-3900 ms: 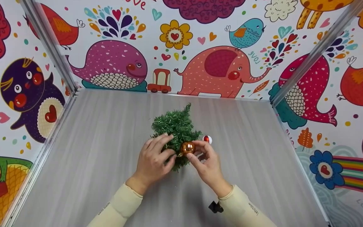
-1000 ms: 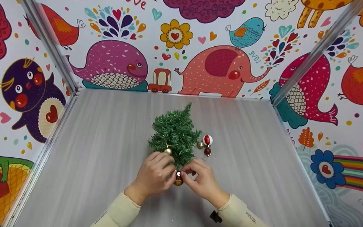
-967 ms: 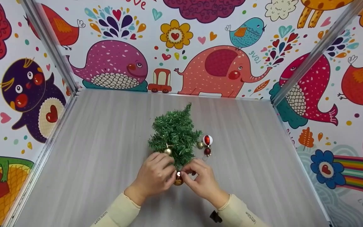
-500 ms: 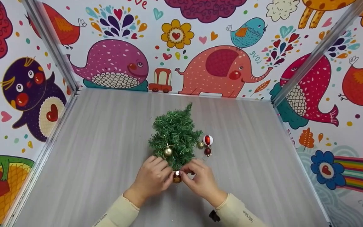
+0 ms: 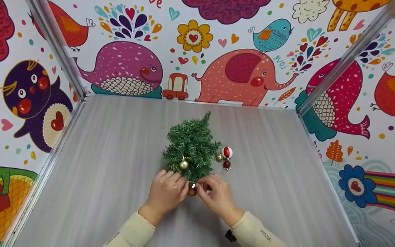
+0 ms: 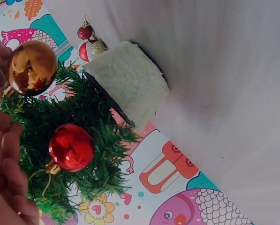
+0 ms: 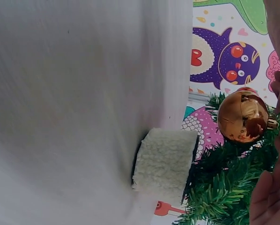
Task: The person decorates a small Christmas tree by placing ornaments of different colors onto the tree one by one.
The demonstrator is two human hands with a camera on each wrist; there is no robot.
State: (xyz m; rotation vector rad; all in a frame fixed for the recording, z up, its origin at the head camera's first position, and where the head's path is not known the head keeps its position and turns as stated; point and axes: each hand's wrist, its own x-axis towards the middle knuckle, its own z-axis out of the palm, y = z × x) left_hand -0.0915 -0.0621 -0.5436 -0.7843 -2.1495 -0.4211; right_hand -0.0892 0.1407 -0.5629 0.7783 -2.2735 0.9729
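Observation:
A small green Christmas tree (image 5: pixel 194 140) stands mid-table in the head view. At its near lower side hangs a shiny copper bauble (image 7: pixel 243 116), partly covered by fingers in the head view. My left hand (image 5: pixel 168 192) curls its fingers by the bauble's gold cap, and my right hand (image 5: pixel 218 195) pinches beside the cap from the other side. The hanging loop and the fingertips' exact hold are hidden. A gold bauble (image 5: pixel 183 165) hangs above the left hand. In the left wrist view a red bauble (image 6: pixel 71 147) hangs on the branches.
Right of the tree lie a red-and-white bauble (image 5: pixel 227 152), a dark red one (image 5: pixel 227 164) and a small glittery gold one (image 5: pixel 219 157). The tree's base (image 6: pixel 130 82) is fuzzy white. Printed walls and metal posts edge the grey table (image 5: pixel 115 154).
Since the oldest frame, the copper bauble has moved down from the tree's right side to its near lower side, with both hands. Over the last second the hands have shifted only slightly.

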